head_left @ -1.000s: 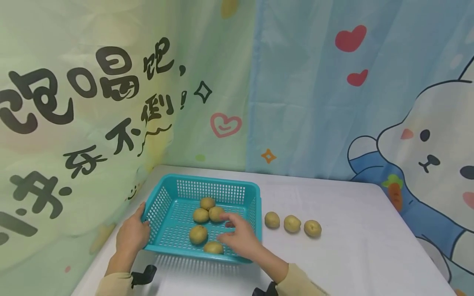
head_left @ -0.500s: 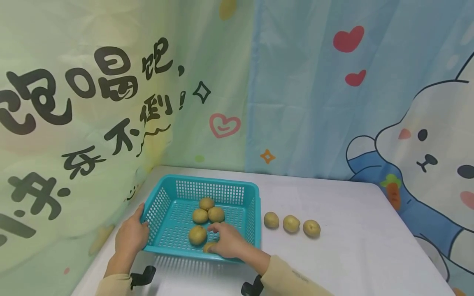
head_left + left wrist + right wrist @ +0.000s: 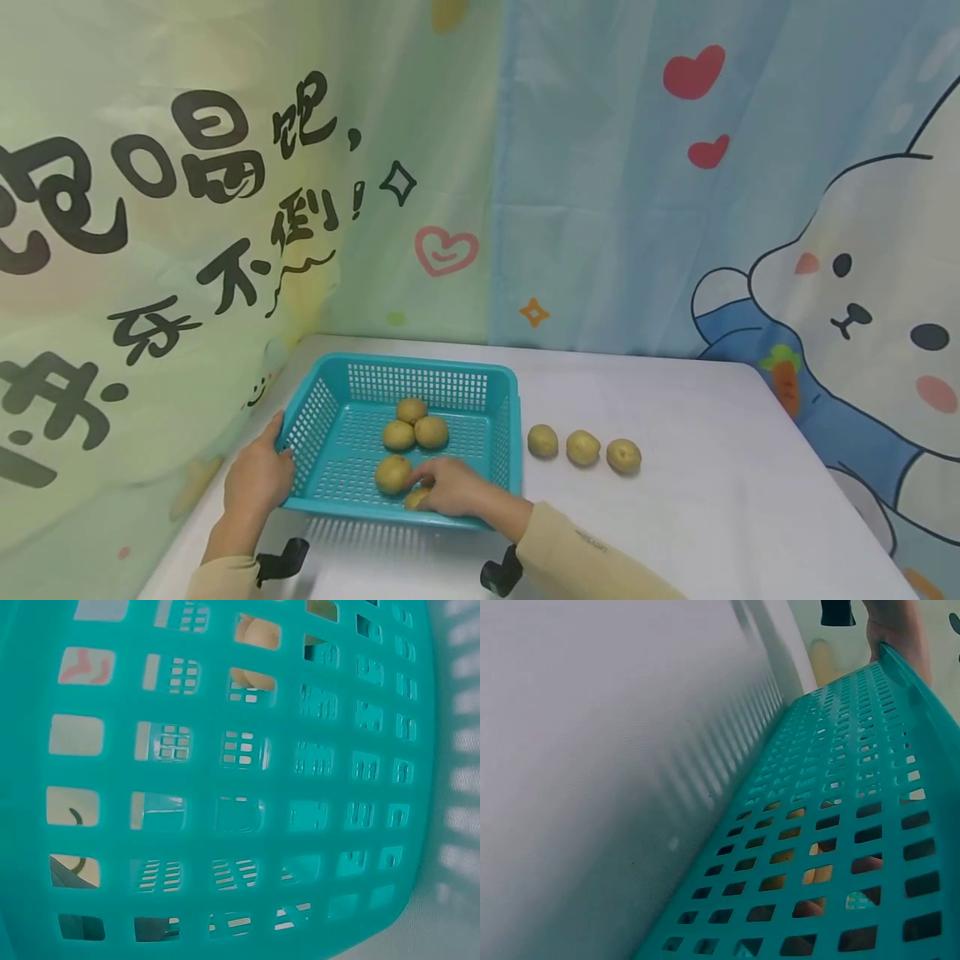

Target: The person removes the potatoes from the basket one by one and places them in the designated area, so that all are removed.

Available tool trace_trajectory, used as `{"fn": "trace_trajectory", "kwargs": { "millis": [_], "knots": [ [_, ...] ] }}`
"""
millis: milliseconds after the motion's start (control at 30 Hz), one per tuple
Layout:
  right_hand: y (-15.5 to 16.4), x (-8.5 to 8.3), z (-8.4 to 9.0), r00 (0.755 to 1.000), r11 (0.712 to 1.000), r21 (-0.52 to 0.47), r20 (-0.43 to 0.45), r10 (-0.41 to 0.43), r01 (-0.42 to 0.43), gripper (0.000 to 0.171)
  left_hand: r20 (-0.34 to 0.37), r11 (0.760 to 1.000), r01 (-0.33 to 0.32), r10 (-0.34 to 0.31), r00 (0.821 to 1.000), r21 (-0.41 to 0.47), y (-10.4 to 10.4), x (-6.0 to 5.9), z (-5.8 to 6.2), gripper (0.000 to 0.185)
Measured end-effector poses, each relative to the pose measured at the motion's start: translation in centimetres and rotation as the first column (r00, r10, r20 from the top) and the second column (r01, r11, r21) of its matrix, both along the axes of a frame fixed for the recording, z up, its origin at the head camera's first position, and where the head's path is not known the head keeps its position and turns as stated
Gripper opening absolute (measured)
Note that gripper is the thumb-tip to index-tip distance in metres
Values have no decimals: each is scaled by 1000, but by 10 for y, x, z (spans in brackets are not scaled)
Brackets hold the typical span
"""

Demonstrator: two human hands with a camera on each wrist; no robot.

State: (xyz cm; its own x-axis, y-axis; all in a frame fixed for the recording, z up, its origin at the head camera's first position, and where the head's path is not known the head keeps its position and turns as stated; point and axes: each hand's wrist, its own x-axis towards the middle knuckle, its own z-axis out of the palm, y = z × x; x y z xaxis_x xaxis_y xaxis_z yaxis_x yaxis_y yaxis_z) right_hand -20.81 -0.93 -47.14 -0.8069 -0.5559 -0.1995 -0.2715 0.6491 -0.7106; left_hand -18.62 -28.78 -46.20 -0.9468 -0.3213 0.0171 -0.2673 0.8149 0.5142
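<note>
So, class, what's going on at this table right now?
A person steadies a teal basket with the left hand on its left rim. The right hand reaches inside and closes its fingers round a small potato near the front wall. Four more potatoes lie in the basket, and three potatoes sit in a row on the white table to its right.

We wear pale yellow long sleeves [image 3: 592, 558] with a small black camera mount [image 3: 501, 577] at each wrist.
</note>
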Motion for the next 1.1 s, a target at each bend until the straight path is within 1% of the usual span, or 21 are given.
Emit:
{"fn": "trace_trajectory", "kwargs": {
  "millis": [200, 433, 533, 700, 867, 933, 1000, 1033, 1100],
  "knots": [
    [-2, -1, -1, 998, 998, 24, 38, 52, -53, 35, -4, 1000, -4, 4, 1000, -9, 0, 1, 1, 61],
    [-3, -1, 0, 998, 997, 42, 19, 60, -61, 36, -14, 1000, -6, 5, 1000, -17, -2, 2, 1, 61],
    [-3, -1, 0, 999, 998, 44, 7, 49, -49, 36, -18, 1000, 2, -2, 1000, -17, -2, 2, 2, 61],
    [-2, 0, -1, 1000, 999, 36, -11, 7, -6, 32, -3, 1000, 3, -3, 1000, -15, -1, 2, 3, 61],
    [-1, 1, -1, 997, 999, 32, -66, -34, 36, 34, -3, 1000, 2, -2, 1000, -5, 0, 2, 3, 61],
    [0, 0, 0, 995, 998, 18, -88, -51, 53, 36, -7, 1000, 3, -3, 1000, -5, 0, 1, 3, 61],
    [0, 0, 0, 992, 997, -16, -102, -74, 73, 40, -4, 1000, 4, -4, 1000, -4, 0, 1, 4, 61],
    [1, 0, 0, 990, 996, -42, -108, -86, 82, 42, -3, 1000, 6, -6, 1000, -7, 0, 1, 4, 61],
    [1, 0, 0, 986, 987, -128, -118, -114, 99, 44, 2, 1000, 9, -9, 1000, -3, 0, 1, 4, 61]
  ]
}}
